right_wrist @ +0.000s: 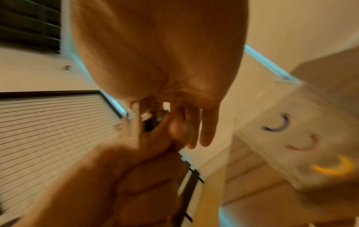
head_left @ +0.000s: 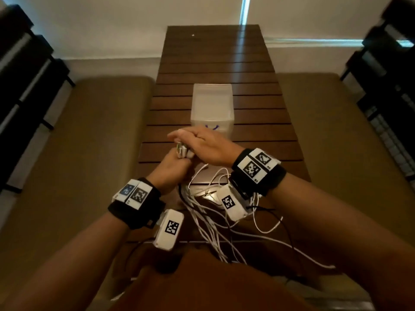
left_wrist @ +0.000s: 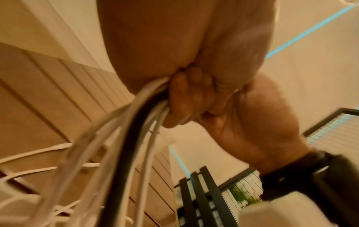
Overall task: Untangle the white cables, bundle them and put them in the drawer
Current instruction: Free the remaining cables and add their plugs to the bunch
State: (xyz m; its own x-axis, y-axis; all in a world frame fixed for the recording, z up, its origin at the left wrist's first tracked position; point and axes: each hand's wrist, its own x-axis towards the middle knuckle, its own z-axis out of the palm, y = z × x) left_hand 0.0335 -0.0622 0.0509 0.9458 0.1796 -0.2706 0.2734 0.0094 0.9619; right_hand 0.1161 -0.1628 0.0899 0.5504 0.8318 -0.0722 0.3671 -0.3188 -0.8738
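Several white cables point(head_left: 208, 212) lie tangled on the near end of the wooden table point(head_left: 215, 61), with a thin black cable among them. My left hand point(head_left: 177, 160) grips a bunch of their ends point(head_left: 182, 151) upright in its fist. In the left wrist view its fingers point(left_wrist: 186, 98) curl round the white cables point(left_wrist: 124, 138) and one black one. My right hand point(head_left: 182, 136) sits on top of that bunch, its fingertips point(right_wrist: 205, 132) and thumb pinching the plug ends. A translucent drawer unit point(head_left: 212, 104) stands just beyond both hands, its drawers closed.
Brown cushioned benches point(head_left: 74, 153) flank the table on both sides. Dark slatted chairs point(head_left: 27, 75) stand at the far left and right. Loose cable loops trail over the table's near edge point(head_left: 276, 225) towards my lap. The drawer fronts carry coloured curved handles point(right_wrist: 334, 167).
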